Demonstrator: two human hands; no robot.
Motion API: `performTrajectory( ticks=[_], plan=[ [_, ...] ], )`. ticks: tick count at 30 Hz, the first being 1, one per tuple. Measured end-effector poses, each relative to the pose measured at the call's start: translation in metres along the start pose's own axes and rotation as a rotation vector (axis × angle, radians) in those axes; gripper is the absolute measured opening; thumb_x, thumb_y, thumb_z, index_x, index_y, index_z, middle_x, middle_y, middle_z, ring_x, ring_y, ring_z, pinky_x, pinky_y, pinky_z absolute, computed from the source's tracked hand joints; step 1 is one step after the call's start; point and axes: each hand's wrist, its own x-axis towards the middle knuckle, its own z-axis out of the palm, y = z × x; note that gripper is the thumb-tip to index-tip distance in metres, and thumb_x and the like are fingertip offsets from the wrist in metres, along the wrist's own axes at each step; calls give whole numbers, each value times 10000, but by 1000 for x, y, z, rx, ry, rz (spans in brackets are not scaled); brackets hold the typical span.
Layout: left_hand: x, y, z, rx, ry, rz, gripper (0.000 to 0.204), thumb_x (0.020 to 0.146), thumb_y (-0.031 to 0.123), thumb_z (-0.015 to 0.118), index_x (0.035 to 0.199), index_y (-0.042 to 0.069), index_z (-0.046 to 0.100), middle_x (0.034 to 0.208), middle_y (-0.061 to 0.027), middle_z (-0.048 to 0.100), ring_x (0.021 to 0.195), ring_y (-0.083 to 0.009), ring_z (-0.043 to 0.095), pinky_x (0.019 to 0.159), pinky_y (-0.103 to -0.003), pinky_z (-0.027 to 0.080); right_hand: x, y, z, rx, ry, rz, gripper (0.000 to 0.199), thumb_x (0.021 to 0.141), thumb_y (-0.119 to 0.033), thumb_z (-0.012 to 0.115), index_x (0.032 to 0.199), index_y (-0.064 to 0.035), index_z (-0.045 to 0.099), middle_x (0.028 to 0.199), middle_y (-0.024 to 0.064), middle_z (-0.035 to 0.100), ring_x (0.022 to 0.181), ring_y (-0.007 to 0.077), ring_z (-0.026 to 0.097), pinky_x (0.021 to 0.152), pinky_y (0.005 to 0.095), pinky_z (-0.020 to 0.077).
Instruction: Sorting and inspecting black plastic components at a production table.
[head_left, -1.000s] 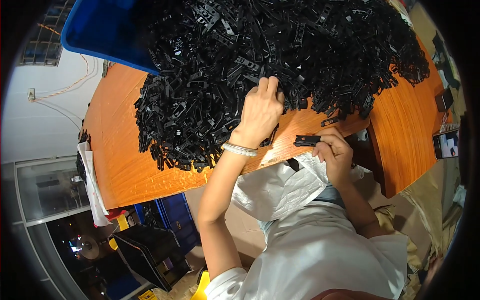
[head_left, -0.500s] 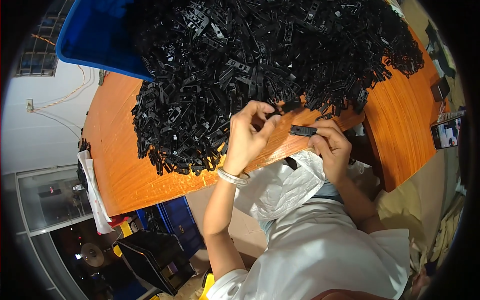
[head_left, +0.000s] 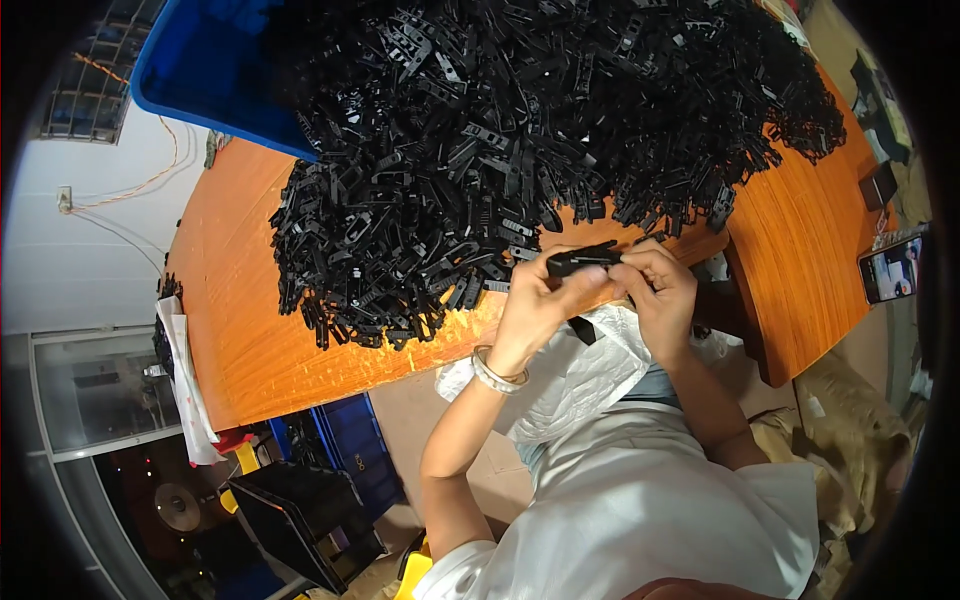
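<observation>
The black plastic bracket (head_left: 583, 260) sits just right of frame centre, above the orange worktop (head_left: 250, 330) edge, pinched at its ends between left hand (head_left: 535, 305) and right hand (head_left: 655, 290). It looks light, stiff, easily held by its flat ends.

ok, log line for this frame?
left hand: holds black part | right hand: on same part | pile on table
</observation>
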Motion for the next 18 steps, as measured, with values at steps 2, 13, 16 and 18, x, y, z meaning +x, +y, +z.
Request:
performTrajectory(
  ticks=[2,13,16,18],
  plan=[
    [-2,0,-5,-61,-45,-39,130,778,85,644,864,-6,609,728,26,580,644,-17,485,566,-148,384,1,0,3,-30,-40,-57,55,782,88,538,827,59,543,737,36,506,615,62,507,548,178,406],
    [8,27,-54,367,-272,352,310,781,231,627,944,-30,591,779,-118,567,678,-175,537,624,-294,432,0,7,12,330,-72,372,177,864,-29,438,1002,47,519,730,66,569,532,61,474,470,169,363],
    [46,60,-107,732,307,389,171,776,111,592,874,-28,588,797,-153,584,708,-257,569,642,-325,445,1,16,1,275,-83,385,182,866,-28,434,1013,52,508,718,94,586,527,69,489,464,172,369],
    [87,64,-174,838,697,424,109,760,34,546,823,-40,595,745,-194,599,673,-300,586,634,-349,456,-2,22,1,239,-155,349,173,865,-22,435,1002,55,508,715,107,588,547,81,510,466,179,378]
  ],
)
